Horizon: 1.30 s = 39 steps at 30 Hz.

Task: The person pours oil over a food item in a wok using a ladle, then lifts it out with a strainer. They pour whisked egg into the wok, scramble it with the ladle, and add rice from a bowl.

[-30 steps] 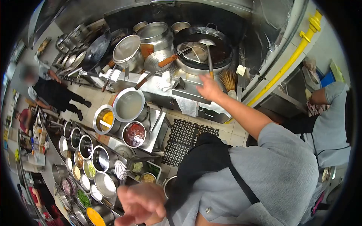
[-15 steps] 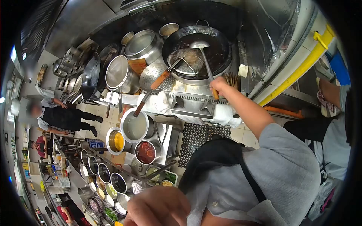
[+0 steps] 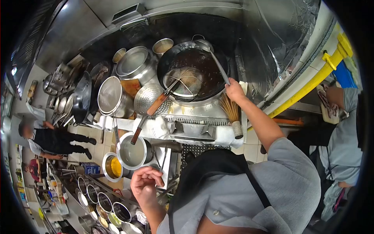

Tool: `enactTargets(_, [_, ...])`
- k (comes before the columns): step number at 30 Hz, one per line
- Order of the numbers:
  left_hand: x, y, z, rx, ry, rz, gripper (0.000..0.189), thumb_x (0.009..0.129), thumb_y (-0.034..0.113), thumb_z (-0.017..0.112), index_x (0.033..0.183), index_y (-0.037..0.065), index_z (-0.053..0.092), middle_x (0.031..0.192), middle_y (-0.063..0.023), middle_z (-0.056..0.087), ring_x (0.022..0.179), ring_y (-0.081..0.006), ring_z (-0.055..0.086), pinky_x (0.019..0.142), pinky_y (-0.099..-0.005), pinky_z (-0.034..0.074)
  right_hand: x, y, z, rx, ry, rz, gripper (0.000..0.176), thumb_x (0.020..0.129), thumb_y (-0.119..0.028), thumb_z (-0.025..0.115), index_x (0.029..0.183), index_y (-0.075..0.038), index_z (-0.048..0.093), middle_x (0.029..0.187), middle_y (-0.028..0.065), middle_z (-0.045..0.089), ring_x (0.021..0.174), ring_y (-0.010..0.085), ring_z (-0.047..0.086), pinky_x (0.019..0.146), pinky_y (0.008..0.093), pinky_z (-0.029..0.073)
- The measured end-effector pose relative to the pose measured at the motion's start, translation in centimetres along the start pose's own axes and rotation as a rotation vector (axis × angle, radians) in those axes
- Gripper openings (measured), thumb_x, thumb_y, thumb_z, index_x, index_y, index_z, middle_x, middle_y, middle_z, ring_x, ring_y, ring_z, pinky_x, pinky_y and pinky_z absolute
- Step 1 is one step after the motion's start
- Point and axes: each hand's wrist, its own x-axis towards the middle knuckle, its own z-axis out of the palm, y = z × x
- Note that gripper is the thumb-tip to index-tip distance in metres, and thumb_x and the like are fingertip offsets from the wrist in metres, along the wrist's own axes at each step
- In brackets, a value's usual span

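My right hand (image 3: pixel 236 91) is closed round the handle of a metal wok ladle (image 3: pixel 221 67). The ladle's bowl hangs over the far rim of a large black wok (image 3: pixel 163 64) of dark liquid. A wire mesh skimmer (image 3: pixel 191 84) with a wooden handle lies across the wok's near side. Just below my right hand stands a bamboo brush (image 3: pixel 230 111). My left hand (image 3: pixel 146 185) is raised before my body, its fingers loosely curled and apart, with nothing in them. Near it are a pot of cloudy liquid (image 3: pixel 132 152) and a bowl of yellow liquid (image 3: pixel 113 167).
A perforated strainer (image 3: pixel 150 100), a mesh sieve (image 3: pixel 110 95) and a lidded pot (image 3: pixel 132 64) sit left of the wok. White cloths (image 3: pixel 230 135) lie along the stove's front edge. Several containers line the lower left. One person (image 3: pixel 54 140) stands at left, another (image 3: pixel 339 136) at right.
My right hand has risen and shifted the ladle towards the wok's far rim, uncovering the bamboo brush. My left hand has moved up and forward from the bottom edge. The view has shifted.
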Motion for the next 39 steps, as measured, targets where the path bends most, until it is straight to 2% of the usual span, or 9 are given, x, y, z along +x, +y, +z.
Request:
enactTargets(2, [1.0,-0.2,-1.2,-0.085,-0.003,-0.044,0.046,0.079,0.017,0.069,0.114,-0.006,0.051,0.094,-0.0203,0.063,0.062,-0.0168,0.058,0.058,-0.0258,0.048,0.3,0.5,0.4,-0.047,0.063,-0.054,0.039,0.088,-0.019,0.054,0.123,-0.001,0.049,0.097,0.0231,0.064,0.086,0.0354,0.064,0.075,0.0416,0.052])
enactTargets(4, [2.0,-0.5,-2.9,0.050,0.016,-0.055,0.045,0.079,0.013,0.068,0.115,-0.006,0.050,0.095,-0.0192,0.064,0.064,-0.0160,0.058,0.060,-0.0255,0.048,-1.5,-2.7,-0.6,0.690,-0.295,0.557,0.025,0.091,-0.018,0.053,0.109,-0.003,0.054,0.071,0.0127,0.058,0.050,0.0229,0.055,0.046,0.0358,0.048])
enactTargets(5, [2.6,-0.7,-3.6,0.063,0.029,-0.046,0.044,0.078,0.009,0.067,0.116,-0.006,0.050,0.096,-0.0185,0.064,0.065,-0.0155,0.058,0.061,-0.0250,0.047,-2.5,-5.1,-1.6,0.888,-0.318,0.610,0.014,0.092,-0.018,0.053,0.087,-0.005,0.051,0.058,0.0008,0.042,0.038,0.0086,0.035,0.032,0.0242,0.033])
enactTargets(9, [4.5,-0.4,-5.1,0.158,-0.010,-0.043,0.043,0.082,0.015,0.065,0.116,-0.005,0.049,0.095,-0.0171,0.063,0.065,-0.0143,0.056,0.060,-0.0248,0.047,-1.2,-6.0,-3.5,1.404,-0.690,0.895,0.025,0.091,-0.016,0.054,0.070,-0.011,0.040,0.055,-0.0047,0.040,0.040,0.0018,0.036,0.032,0.0167,0.031])
enactTargets(20, [6.0,-1.7,-6.0,0.085,-0.054,-0.177,0.039,0.078,0.007,0.067,0.113,-0.002,0.054,0.094,-0.0154,0.065,0.064,-0.0127,0.056,0.061,-0.0237,0.045,-5.8,-11.3,-9.4,0.946,-0.515,0.533,0.015,0.089,-0.009,0.056,0.086,-0.009,0.042,0.064,-0.0019,0.043,0.042,0.0036,0.036,0.033,0.0212,0.030])
enactTargets(25, [6.1,-2.0,-6.5,0.089,-0.068,-0.168,0.039,0.080,0.012,0.066,0.114,-0.002,0.053,0.094,-0.0155,0.065,0.064,-0.0130,0.056,0.061,-0.0237,0.044,-7.2,-12.4,-10.9,0.676,-0.366,0.367,0.045,0.086,-0.008,0.057,0.128,0.000,0.042,0.062,-0.0006,0.044,0.040,0.0077,0.040,0.034,0.0249,0.035])
enactTargets(34, [4.2,-3.0,-7.1,0.112,0.012,-0.109,0.037,0.086,0.017,0.064,0.114,-0.003,0.052,0.093,-0.0157,0.065,0.066,-0.0132,0.058,0.060,-0.0233,0.045,-3.1,-3.6,-3.4,-0.153,-0.034,0.087,0.058,0.082,-0.015,0.058,0.131,0.006,0.037,0.078,0.0194,0.063,0.050,0.0261,0.062,0.044,0.0370,0.049])
enactTargets(38, [3.4,-3.2,-7.1,0.082,0.058,-0.115,0.033,0.085,0.009,0.064,0.114,-0.003,0.052,0.093,-0.0160,0.065,0.065,-0.0128,0.057,0.063,-0.0249,0.048,-4.4,-7.0,-2.3,0.066,-0.188,0.249,0.043,0.082,-0.016,0.058,0.118,0.006,0.048,0.073,0.0178,0.062,0.049,0.0274,0.061,0.043,0.0369,0.048])
enactTargets(39, [3.3,-3.1,-7.1,0.116,0.081,-0.115,0.033,0.085,0.009,0.064,0.113,-0.003,0.052,0.092,-0.0153,0.065,0.065,-0.0128,0.057,0.063,-0.0248,0.048,-4.3,-6.5,-1.5,0.212,-0.270,0.242,0.023,0.085,-0.015,0.058,0.097,0.004,0.054,0.064,0.0118,0.058,0.042,0.0212,0.055,0.037,0.0332,0.044])
